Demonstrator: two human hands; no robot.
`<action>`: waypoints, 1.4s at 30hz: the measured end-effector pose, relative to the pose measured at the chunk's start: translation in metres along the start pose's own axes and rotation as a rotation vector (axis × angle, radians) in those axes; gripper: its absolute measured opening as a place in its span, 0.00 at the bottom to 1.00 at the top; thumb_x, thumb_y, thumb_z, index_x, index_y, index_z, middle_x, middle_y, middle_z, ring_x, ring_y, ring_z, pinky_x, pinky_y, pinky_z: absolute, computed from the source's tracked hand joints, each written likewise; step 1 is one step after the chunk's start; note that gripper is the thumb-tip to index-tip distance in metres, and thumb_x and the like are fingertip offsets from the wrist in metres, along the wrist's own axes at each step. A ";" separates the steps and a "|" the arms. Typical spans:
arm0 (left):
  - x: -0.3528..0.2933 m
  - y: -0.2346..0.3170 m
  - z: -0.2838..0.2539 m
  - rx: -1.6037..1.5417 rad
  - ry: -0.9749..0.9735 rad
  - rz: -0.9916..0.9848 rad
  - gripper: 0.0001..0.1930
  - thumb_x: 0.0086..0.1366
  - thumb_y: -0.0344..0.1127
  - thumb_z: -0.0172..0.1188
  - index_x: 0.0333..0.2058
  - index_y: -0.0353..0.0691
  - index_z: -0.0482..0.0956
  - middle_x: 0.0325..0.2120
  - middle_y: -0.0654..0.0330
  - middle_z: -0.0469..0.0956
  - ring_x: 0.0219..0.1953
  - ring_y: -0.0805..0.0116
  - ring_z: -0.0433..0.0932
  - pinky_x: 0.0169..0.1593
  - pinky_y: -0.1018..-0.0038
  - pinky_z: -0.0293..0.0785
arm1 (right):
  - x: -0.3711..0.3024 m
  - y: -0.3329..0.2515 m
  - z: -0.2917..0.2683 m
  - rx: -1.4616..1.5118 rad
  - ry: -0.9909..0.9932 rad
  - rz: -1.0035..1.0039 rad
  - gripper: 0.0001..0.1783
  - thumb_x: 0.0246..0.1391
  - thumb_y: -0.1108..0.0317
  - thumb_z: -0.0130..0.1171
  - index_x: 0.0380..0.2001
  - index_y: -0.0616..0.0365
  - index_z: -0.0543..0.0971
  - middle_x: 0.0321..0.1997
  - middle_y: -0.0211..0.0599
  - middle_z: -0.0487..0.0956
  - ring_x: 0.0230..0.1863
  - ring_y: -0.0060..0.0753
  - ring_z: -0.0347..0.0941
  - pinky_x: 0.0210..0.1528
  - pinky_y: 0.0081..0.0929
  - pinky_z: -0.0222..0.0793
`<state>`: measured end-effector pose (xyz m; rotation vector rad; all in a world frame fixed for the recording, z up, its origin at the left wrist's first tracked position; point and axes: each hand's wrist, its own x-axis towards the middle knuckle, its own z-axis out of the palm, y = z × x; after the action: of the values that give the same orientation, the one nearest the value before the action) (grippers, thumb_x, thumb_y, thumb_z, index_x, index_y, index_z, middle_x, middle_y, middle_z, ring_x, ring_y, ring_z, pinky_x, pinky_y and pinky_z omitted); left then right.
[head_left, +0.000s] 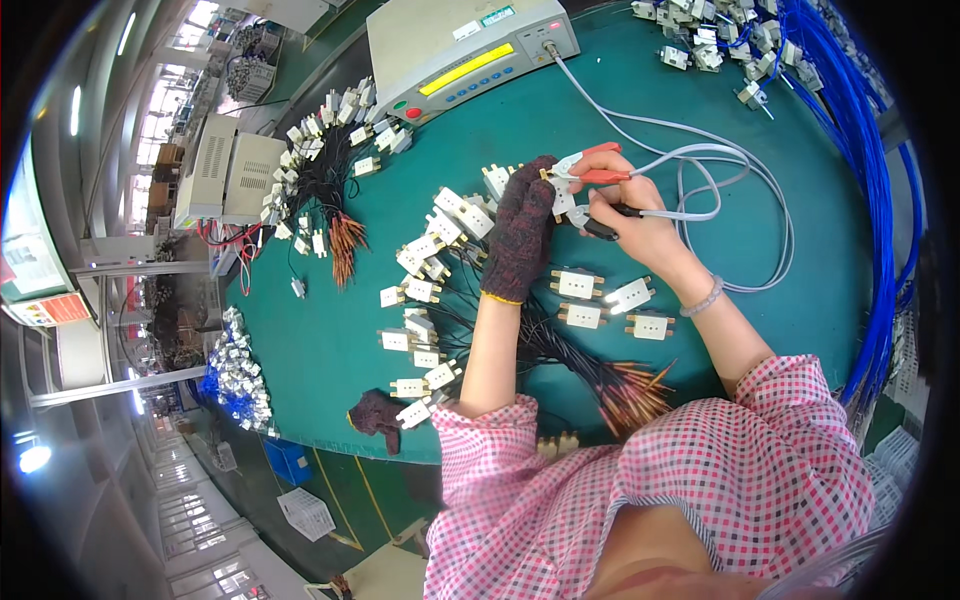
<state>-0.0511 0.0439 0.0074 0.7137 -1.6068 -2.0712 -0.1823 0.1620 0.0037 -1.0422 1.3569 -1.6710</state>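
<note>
In a dark knitted glove, my left hand is closed round a small white connector block; the fingers cover part of it. My bare right hand grips two clamp-type test clips, a red-handled clip and a black-handled clip. Their jaws are at the ends of the block. A grey test lead runs from the clips to a beige bench tester with a yellow display. Below my hands lie loose white connector blocks and a bundle of black wires with copper-coloured ends.
Another wired connector pile lies at the left, with a beige instrument box beyond it. Thick blue cables run along the right edge. A spare dark glove sits at the green table's near edge.
</note>
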 end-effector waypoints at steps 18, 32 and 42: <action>0.002 -0.004 -0.001 0.147 0.037 0.026 0.19 0.70 0.41 0.50 0.56 0.41 0.70 0.46 0.63 0.72 0.46 0.74 0.69 0.48 0.77 0.67 | 0.000 0.000 0.005 0.043 0.022 -0.012 0.17 0.57 0.81 0.44 0.49 0.55 0.68 0.40 0.32 0.75 0.29 0.15 0.72 0.32 0.19 0.75; -0.002 -0.004 0.015 0.660 0.196 0.235 0.20 0.72 0.43 0.46 0.56 0.38 0.69 0.50 0.52 0.73 0.51 0.61 0.73 0.53 0.70 0.68 | 0.006 0.006 0.008 0.099 0.076 -0.032 0.17 0.50 0.81 0.49 0.44 0.54 0.71 0.35 0.29 0.74 0.25 0.13 0.70 0.26 0.14 0.64; -0.006 -0.002 0.024 0.824 0.225 0.234 0.21 0.72 0.46 0.44 0.56 0.39 0.69 0.51 0.48 0.73 0.51 0.53 0.74 0.52 0.65 0.69 | 0.001 0.005 0.003 0.027 0.067 -0.127 0.17 0.52 0.81 0.49 0.45 0.54 0.70 0.32 0.25 0.74 0.24 0.11 0.69 0.29 0.15 0.61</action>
<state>-0.0622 0.0663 0.0107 0.9097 -2.2652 -1.0730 -0.1794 0.1592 -0.0007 -1.0846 1.3312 -1.8270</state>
